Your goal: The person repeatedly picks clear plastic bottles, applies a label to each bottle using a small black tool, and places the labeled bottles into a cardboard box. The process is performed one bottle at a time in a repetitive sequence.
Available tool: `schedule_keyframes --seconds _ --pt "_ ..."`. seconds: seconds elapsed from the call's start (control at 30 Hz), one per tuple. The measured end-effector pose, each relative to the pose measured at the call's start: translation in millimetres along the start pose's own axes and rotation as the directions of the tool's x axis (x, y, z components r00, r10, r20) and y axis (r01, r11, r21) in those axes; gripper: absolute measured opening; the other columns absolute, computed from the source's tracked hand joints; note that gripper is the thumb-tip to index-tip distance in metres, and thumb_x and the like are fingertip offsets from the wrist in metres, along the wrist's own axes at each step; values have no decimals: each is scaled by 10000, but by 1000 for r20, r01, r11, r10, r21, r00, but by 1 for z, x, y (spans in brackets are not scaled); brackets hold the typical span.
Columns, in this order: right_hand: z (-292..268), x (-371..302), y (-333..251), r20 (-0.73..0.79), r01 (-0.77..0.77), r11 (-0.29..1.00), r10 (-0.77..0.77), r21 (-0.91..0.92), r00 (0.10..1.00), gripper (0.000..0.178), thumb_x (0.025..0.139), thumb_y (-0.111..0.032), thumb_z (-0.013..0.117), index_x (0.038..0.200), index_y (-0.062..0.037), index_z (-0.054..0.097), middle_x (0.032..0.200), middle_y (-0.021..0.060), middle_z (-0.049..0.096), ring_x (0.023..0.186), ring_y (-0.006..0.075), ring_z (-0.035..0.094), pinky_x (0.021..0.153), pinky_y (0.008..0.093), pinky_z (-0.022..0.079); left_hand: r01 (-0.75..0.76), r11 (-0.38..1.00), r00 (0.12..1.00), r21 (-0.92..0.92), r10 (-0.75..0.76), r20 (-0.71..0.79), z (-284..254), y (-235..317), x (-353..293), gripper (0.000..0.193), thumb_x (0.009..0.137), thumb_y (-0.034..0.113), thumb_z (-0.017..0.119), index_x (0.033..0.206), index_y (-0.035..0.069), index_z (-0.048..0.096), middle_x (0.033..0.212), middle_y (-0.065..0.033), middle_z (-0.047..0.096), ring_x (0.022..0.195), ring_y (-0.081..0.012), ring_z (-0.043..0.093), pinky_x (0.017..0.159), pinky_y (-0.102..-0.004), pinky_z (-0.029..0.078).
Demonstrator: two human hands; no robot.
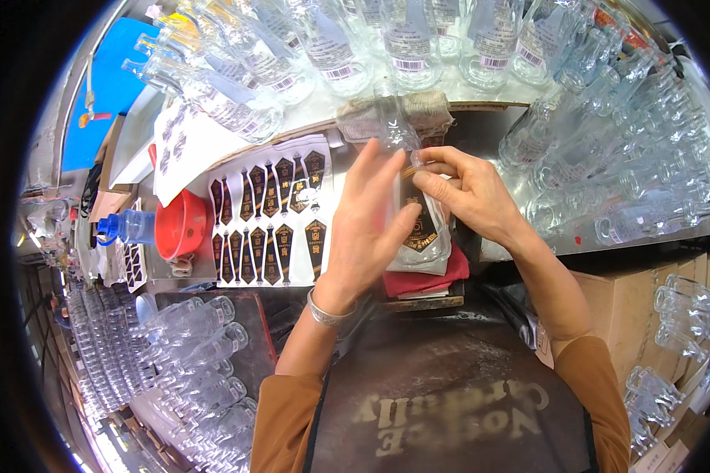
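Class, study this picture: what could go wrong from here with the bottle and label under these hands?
1. The dark label on the clear bottle could wrinkle or shift if the left hand, blurred here, drags across it.
2. Near the bottle's lower end is a red cloth; the bottle might slip if the right hand loses control.
3. Other bottles crowd the right; a careless swing might chip one.

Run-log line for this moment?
left hand: blurred, thumb at bottle | right hand: fingers curled near bottle's far end | bottle: dark label showing | label sheet: left
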State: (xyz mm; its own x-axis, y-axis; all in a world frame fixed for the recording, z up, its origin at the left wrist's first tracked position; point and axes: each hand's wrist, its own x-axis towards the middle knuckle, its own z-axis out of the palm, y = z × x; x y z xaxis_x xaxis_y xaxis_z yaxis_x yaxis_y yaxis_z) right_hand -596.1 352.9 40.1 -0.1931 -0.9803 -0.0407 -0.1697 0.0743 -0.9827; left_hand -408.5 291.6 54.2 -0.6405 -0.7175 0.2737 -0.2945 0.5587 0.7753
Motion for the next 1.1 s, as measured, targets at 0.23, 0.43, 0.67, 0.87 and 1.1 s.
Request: schedule_keyframes --seconds 0.23,0.43,0.67,0.87,1.1 --pt "2 3 -4 -42 -60 998 60 2 997 526 899 -348 708 1186 87 639 1091 250 710 982 302 729 826 359 565 36 999 999 -14 -37 -1 5 2 2 608 843 114 733 1414 40 535 1511 -282 385 1361 -424 460 1076 -435 429" --pt "1 5 -7 -50 -64 998 64 4 997 496 908 -335 696 1158 90 648 1073 251 712 974 308 732 815 363 567 32 998 999 62 -32 -11 6 4 6 617 839 124 741 1413 40 533 1479 -281 408 1326 -432 483 1058 -442 442" --pt "-3 3 2 -2 -69 993 70 94 998 521 924 -356 681 1208 78 631 1118 223 713 1042 260 699 887 345 537 67 998 997 15 -67 -32 7 4 4 671 828 130 753 1443 37 501 1485 -281 408 1332 -415 484 1067 -430 434" --pt "-10 -37 11 193 -208 964 175 168 965 567 964 -314 634 1369 63 509 1218 221 669 984 199 644 857 318 509 317 795 948 -517 -274 161 11 15 -28 873 881 32 687 1569 -46 154 1568 -196 361 1416 -268 416 1150 -386 349" --pt "-1 -46 0 120 -150 982 135 119 984 513 1008 -247 595 1391 73 474 1222 204 652 605 89 591 601 248 494 341 571 934 -747 -294 203 10 1 -30 784 928 -17 568 1581 -36 134 1651 -193 184 1534 -289 172 1236 -401 144"
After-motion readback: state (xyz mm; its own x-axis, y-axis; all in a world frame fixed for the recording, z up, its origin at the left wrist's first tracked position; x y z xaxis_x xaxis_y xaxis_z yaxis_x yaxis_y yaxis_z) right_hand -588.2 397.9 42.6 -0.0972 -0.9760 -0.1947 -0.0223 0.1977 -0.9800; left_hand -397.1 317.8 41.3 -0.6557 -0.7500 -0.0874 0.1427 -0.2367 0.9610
